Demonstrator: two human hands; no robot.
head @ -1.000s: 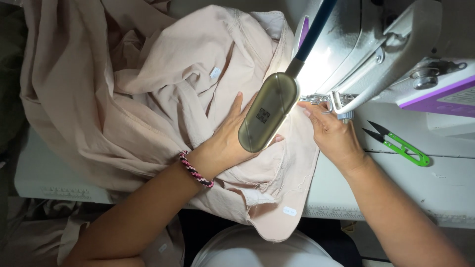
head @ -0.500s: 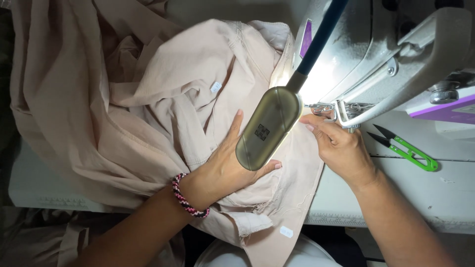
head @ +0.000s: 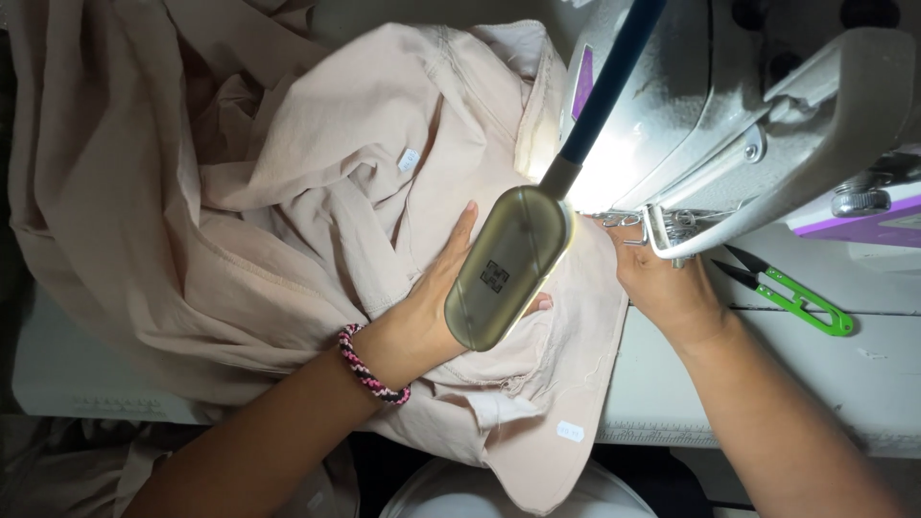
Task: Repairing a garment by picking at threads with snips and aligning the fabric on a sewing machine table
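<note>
Head view, 1 frame. Beige garment (head: 317, 221) is lying heaped over the sewing table (head: 863, 384), its bulk spreading toward 9 and 10 o'clock and a hem flap hanging off the near table edge at 6 o'clock.

Left hand (head: 432, 307) is lying flat on the cloth, fingers spread and pressed down, not pinching; a braided bracelet (head: 369, 369) is sitting at the wrist. Right hand (head: 667, 288) is resting on the cloth edge at 3 o'clock of the left hand, fingertips tucked just under the sewing machine (head: 729, 115) head. Whether they are pinching the cloth or only pressing it, cannot tell: the machine and lamp are covering them.

An oval lamp (head: 508, 269) on a dark gooseneck is hanging over the gap between the 2 hands, hiding part of the left hand's fingers.

Key relation: the needle area lies at 1 o'clock from the left hand and touching-close to the right, so the right hand is nearer. The cloth strip between the hands is running roughly 9-to-3.

Green thread snips (head: 791, 293) are lying at 3 o'clock of the right hand, apart from it. Bare table is showing beyond them.
</note>
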